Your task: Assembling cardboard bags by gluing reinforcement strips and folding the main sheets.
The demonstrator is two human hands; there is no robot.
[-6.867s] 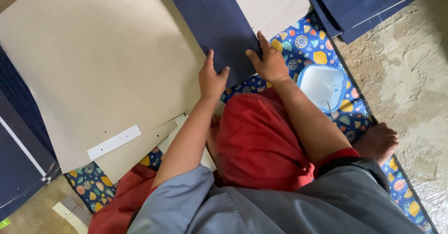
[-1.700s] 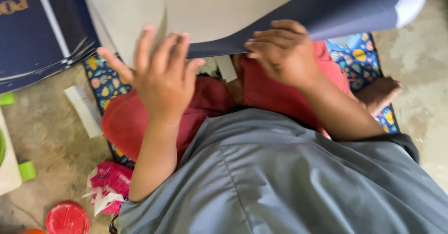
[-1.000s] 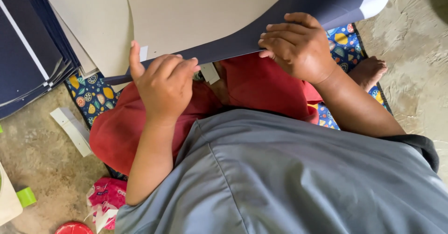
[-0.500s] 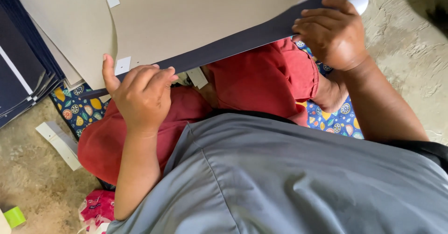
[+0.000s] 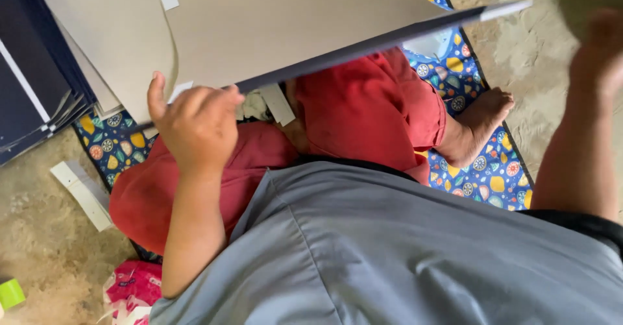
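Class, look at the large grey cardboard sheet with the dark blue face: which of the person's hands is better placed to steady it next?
Probably the left hand: it grips the large grey cardboard sheet at its near edge. The right hand is blurred, off the sheet.

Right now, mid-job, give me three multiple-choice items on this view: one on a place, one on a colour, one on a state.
1. Where is the left hand?
A. at the lower edge of the raised board
B. flat on the mat
C. on the pink bag

2. What colour is the raised board's upward face?
A. green
B. grey-beige
C. red

3. How is the right hand?
A. gripping the board's corner
B. off the board, blurred
C. resting on the foot

Answers:
1 A, its fingers curl at the board's edge above the red-clad knee.
2 B, the broad face is grey-beige, with a dark navy underside at the edge.
3 B, it sits apart from the board's white-tipped corner, over the concrete floor.
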